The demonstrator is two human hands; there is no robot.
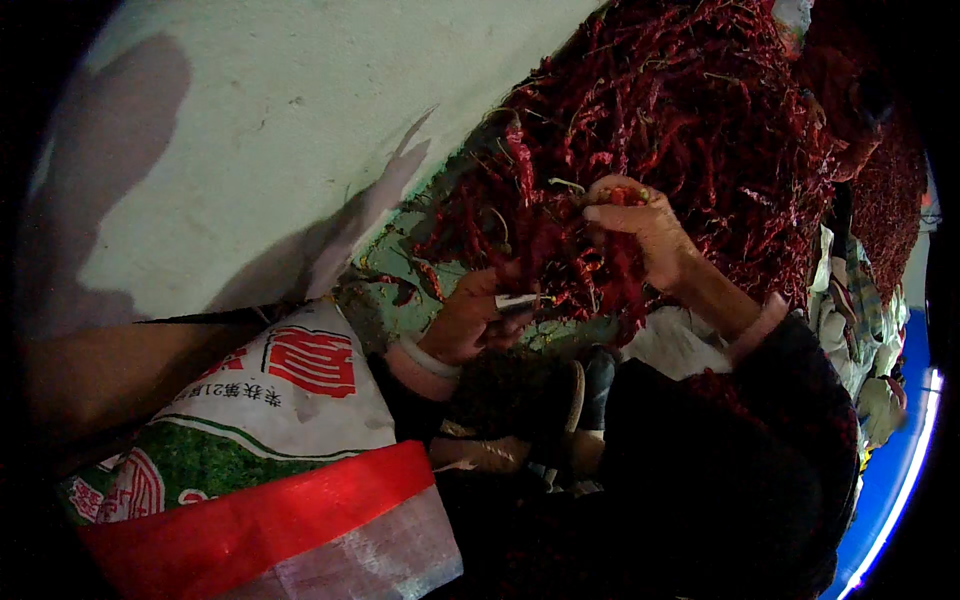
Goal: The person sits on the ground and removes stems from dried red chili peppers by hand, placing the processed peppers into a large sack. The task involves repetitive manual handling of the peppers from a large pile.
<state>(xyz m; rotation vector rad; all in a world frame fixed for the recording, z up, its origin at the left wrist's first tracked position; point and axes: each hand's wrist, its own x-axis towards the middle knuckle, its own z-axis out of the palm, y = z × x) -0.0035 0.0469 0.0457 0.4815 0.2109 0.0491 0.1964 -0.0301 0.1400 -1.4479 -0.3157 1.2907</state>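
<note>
A large heap of dried red chili peppers (697, 150) lies against the pale wall before me. My right hand (637, 225) is over the near part of the heap, its thumb and fingers closed on dried chilies. Lower and to the left, my left hand (480, 315) is at the heap's near edge, with a short pale flat object (516, 301) between its fingers. Whether that object is a blade or a tool cannot be told. Dark red chilies hang just above the left hand. A few loose chilies (427, 279) lie on the floor to its left.
A white woven sack (315, 420) with red and green print stands at the lower left. The pale wall (262, 135) rises along the left, with shadows on it. Shoes (596, 386) are below my hands. Pale sacks or cloths (855, 300) and a person at the heap are on the right.
</note>
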